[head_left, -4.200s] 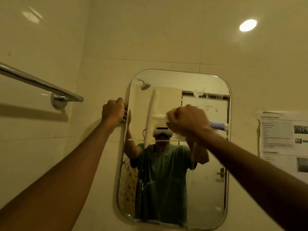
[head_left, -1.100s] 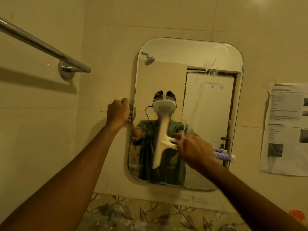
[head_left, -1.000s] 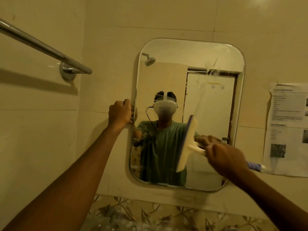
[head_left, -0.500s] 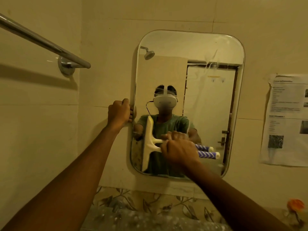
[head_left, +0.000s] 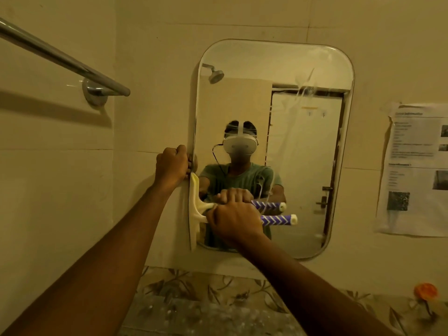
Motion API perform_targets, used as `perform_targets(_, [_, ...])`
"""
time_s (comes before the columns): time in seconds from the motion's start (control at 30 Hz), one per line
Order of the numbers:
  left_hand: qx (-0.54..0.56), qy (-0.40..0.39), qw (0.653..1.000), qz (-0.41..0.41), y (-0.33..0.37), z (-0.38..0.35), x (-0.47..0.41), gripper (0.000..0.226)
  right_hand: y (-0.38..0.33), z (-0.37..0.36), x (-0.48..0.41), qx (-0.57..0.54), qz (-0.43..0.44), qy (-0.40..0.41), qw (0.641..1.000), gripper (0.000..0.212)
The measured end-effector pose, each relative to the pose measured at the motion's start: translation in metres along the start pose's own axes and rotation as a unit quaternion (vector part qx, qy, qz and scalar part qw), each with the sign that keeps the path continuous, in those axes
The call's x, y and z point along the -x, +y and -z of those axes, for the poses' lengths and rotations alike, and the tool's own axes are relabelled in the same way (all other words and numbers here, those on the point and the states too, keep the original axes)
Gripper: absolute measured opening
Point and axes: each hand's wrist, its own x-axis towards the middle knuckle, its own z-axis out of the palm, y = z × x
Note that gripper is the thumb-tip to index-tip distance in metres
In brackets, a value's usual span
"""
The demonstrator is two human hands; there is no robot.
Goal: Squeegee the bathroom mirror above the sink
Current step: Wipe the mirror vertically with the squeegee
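White plastic squeegee, blade upright, is held at the left edge of the rounded frameless mirror; purple-striped handle clenched by right hand. Mirror's edge is gripped by left hand, directly above blade.

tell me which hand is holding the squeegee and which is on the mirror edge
The right hand grips the squeegee by its purple handle. The left hand is closed on the mirror at its left edge.
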Motion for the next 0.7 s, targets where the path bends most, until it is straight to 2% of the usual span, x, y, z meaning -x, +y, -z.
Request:
perform_targets(0.1, [0.01,0.0,1.0,0.003,-0.002,-0.001,-0.001,0.041,0.021,-0.009,0.006,0.006,-0.006,-0.011,1.0,0.051])
perform_targets(0.23, [-0.015,0.008,1.0,-0.014,-0.004,-0.002,-0.001,0.042,0.107,-0.002,0.049,-0.031,-0.066,-0.04,0.997,0.051])
perform_targets(0.33, [-0.023,0.012,1.0,-0.014,-0.006,-0.003,0.0,0.042,0.147,0.008,0.084,-0.007,-0.118,-0.02,0.993,0.041])
perform_targets(0.4, [-0.036,0.009,0.999,-0.019,-0.007,-0.002,0.004,0.042,0.137,0.013,0.088,0.007,-0.117,-0.004,0.993,0.034])
perform_targets(0.57, [-0.029,0.0,1.0,-0.002,-0.018,0.0,0.014,0.041,0.039,-0.002,0.04,-0.027,0.007,-0.023,0.999,0.042])
perform_targets(0.7, [0.0,-0.005,1.0,0.026,-0.026,0.001,0.016,0.04,0.01,-0.019,0.022,-0.01,-0.008,-0.017,1.0,0.057])
